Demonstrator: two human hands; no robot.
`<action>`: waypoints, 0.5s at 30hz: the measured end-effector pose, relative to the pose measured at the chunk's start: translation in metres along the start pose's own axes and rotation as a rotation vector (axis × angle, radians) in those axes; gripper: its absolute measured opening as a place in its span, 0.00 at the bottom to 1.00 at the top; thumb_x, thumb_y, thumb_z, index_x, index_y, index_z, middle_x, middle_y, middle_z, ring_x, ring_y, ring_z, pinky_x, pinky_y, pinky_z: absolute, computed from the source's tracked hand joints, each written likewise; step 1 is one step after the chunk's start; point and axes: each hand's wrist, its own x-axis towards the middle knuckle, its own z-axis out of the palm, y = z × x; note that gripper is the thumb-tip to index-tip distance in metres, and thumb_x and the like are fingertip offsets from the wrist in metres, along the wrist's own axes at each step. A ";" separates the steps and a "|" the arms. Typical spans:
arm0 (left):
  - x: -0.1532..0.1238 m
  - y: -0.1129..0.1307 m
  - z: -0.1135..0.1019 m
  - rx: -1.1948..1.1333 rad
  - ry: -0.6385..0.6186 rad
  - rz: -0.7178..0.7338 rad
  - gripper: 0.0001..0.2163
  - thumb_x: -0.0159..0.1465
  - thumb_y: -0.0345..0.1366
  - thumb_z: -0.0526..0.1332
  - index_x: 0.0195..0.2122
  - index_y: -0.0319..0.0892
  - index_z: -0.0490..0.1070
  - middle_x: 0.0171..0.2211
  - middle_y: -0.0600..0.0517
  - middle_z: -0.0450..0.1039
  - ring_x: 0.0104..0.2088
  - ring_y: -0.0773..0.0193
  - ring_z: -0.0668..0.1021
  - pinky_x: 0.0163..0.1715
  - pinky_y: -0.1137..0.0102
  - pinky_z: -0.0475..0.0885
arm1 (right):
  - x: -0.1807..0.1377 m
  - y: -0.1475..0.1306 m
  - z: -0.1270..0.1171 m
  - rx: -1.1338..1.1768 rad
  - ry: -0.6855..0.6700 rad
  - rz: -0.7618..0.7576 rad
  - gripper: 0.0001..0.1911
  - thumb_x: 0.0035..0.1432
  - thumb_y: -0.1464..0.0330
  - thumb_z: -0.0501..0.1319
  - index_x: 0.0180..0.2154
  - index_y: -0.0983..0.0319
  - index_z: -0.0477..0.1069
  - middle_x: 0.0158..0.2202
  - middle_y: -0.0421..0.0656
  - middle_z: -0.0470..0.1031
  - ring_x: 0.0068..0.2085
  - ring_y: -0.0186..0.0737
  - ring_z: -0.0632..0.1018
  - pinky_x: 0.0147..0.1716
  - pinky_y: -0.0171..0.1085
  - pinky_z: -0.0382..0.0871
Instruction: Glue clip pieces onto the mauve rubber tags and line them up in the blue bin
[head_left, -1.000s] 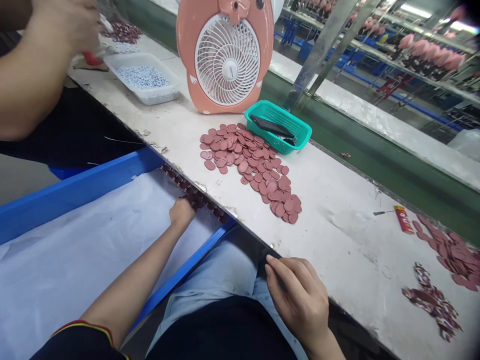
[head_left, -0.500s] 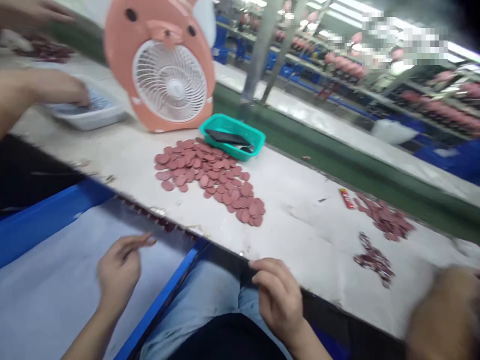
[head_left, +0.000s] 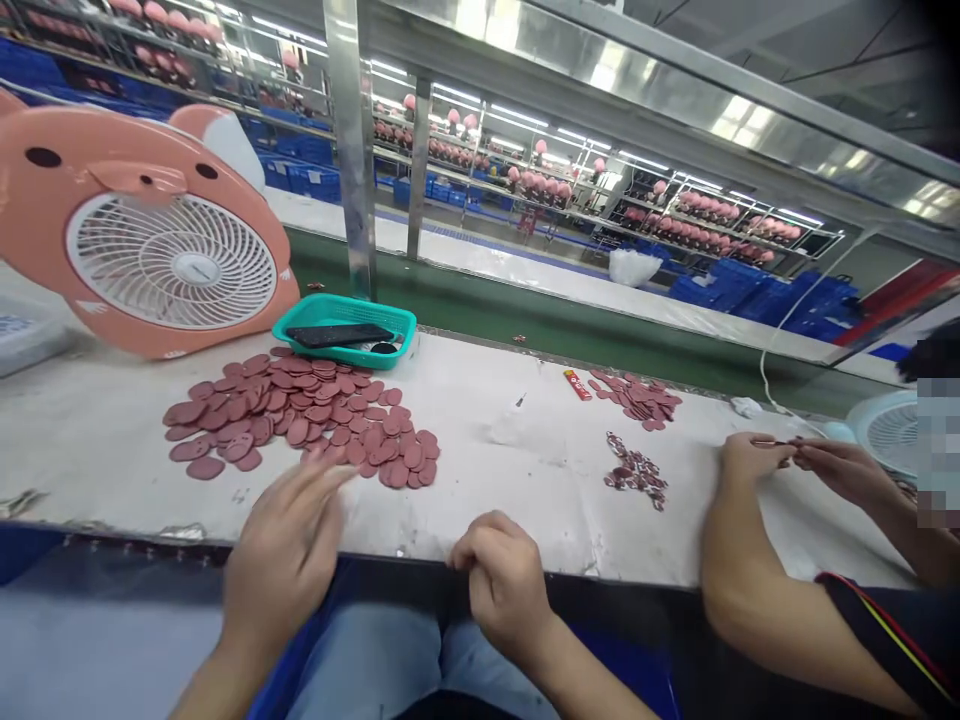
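Observation:
Flat reddish-brown oval discs (head_left: 330, 405) lie in a loose, overlapping pile on the white worktop. My left hand (head_left: 289, 550) is over the table's front edge, its fingers stretched toward the near side of the pile. Its fingertips are blurred, and I cannot tell whether they touch a disc. My right hand (head_left: 504, 572) is by the front edge, to the right of the pile, with its fingers curled in. Whatever it may hold is hidden by the fingers.
Behind the pile are a green basket (head_left: 405, 340) holding a dark flat object and an orange fan (head_left: 45, 235). Rightward lie a smaller disc pile (head_left: 637, 400), shiny small pieces (head_left: 636, 475) and a red packet (head_left: 577, 385). A co-worker's arms (head_left: 750, 550) rest at the right.
The view has swung right and up. My left hand has gone from above the blue-edged bin to the table near the pile. My right hand's fingers have curled in more tightly.

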 end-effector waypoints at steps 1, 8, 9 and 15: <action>0.022 0.005 0.008 0.129 -0.088 0.091 0.19 0.67 0.44 0.56 0.55 0.49 0.76 0.63 0.46 0.71 0.65 0.45 0.68 0.65 0.50 0.61 | 0.003 0.002 -0.003 -0.024 -0.019 0.029 0.15 0.52 0.82 0.50 0.29 0.60 0.68 0.24 0.40 0.73 0.30 0.38 0.74 0.28 0.36 0.69; 0.043 0.002 0.046 0.438 -0.407 0.194 0.24 0.69 0.46 0.56 0.63 0.43 0.70 0.65 0.40 0.68 0.67 0.43 0.67 0.65 0.41 0.56 | -0.001 0.012 -0.017 -0.126 -0.065 0.064 0.15 0.53 0.83 0.53 0.31 0.60 0.71 0.33 0.43 0.77 0.38 0.42 0.75 0.35 0.39 0.74; 0.033 0.003 0.045 0.446 -0.410 0.199 0.24 0.69 0.46 0.57 0.63 0.44 0.70 0.66 0.40 0.67 0.67 0.43 0.66 0.64 0.41 0.56 | -0.004 0.014 -0.018 -0.129 -0.061 0.071 0.15 0.54 0.83 0.53 0.31 0.60 0.71 0.33 0.43 0.77 0.38 0.42 0.75 0.35 0.39 0.74; 0.010 0.001 0.009 0.342 -0.269 0.139 0.19 0.69 0.46 0.55 0.57 0.50 0.76 0.65 0.42 0.70 0.65 0.43 0.69 0.64 0.44 0.59 | -0.012 0.023 -0.022 -0.113 -0.055 0.102 0.16 0.55 0.85 0.53 0.33 0.60 0.71 0.34 0.44 0.76 0.40 0.44 0.75 0.37 0.42 0.74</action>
